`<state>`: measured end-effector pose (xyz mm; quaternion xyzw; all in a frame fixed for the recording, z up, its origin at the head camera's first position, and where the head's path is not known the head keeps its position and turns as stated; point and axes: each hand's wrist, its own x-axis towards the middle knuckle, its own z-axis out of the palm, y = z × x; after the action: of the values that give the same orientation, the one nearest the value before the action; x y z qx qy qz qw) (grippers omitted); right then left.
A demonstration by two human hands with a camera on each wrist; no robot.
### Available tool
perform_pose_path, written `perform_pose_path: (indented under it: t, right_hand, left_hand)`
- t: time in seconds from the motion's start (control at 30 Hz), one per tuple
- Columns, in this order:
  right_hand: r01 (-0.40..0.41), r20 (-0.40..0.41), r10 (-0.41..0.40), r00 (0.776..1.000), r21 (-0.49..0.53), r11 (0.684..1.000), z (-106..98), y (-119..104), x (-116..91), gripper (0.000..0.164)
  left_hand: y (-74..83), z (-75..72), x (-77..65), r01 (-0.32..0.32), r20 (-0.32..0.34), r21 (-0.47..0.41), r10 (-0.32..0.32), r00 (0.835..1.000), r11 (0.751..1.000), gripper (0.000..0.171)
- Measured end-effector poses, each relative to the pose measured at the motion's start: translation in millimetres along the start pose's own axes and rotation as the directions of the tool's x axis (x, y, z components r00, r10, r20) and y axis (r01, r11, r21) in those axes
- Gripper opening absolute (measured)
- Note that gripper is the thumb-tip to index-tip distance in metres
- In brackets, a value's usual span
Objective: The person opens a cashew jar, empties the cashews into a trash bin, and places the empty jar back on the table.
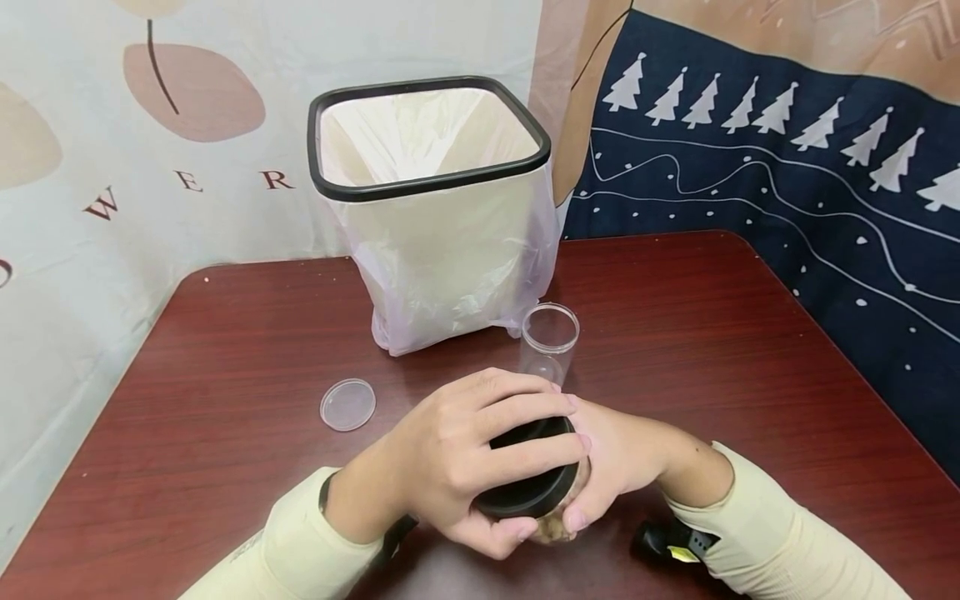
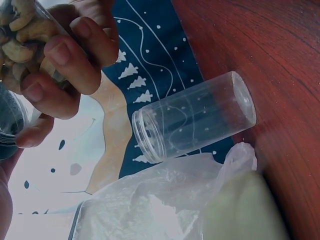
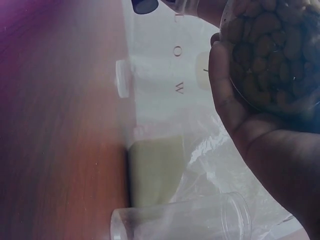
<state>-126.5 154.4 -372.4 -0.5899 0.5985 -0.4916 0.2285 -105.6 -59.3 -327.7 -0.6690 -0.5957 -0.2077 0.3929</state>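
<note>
Now the left hand [image 1: 457,454] grips a black lid [image 1: 525,496] from above, its fingers curving spread over the top and its thumb at the rim. The right hand [image 1: 626,450] wraps its fingers round the cashew jar [image 2: 22,32], held under that lid above the worktop [image 1: 247,333]. Beyond, a clear jar [image 2: 195,117] stands just beside the bin [image 1: 450,242]; a clear disc [image 1: 348,405] lies flat farther left.

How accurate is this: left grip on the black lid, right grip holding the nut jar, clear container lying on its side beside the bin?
Not on its side: the head view shows the clear container standing upright beside the bin. The rest is correct: left grip on the black lid, right grip holding the nut jar.
</note>
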Motion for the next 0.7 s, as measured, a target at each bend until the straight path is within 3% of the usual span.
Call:
perform_pose_path:
  t: [0.17, 0.33, 0.53, 0.7]
  right_hand:
    - [0.013, 0.010, -0.014, 1.000, 0.027, 1.000, 1.2, -0.8, 1.5, 0.058]
    - [-0.012, -0.046, 0.012, 0.999, -0.015, 1.000, 2.3, -1.2, -0.6, 0.066]
    - [-0.016, -0.061, 0.015, 0.998, -0.023, 1.000, 3.1, -2.1, 0.8, 0.065]
    - [-0.052, -0.127, 0.045, 0.991, -0.052, 0.997, 6.0, -2.2, 0.8, 0.066]
  left_hand:
    - [-0.2, -0.3, -0.5, 0.004, 0.001, 0.000, -0.004, 1.000, 1.000, 0.048]
    - [-0.8, 0.3, -0.7, 0.014, -0.001, -0.004, -0.014, 1.000, 1.000, 0.048]
    - [-0.4, 0.2, -1.6, 0.025, -0.003, -0.004, -0.025, 1.000, 1.000, 0.048]
    - [-1.1, 0.7, -3.2, 0.059, -0.007, 0.002, -0.059, 0.998, 0.998, 0.047]
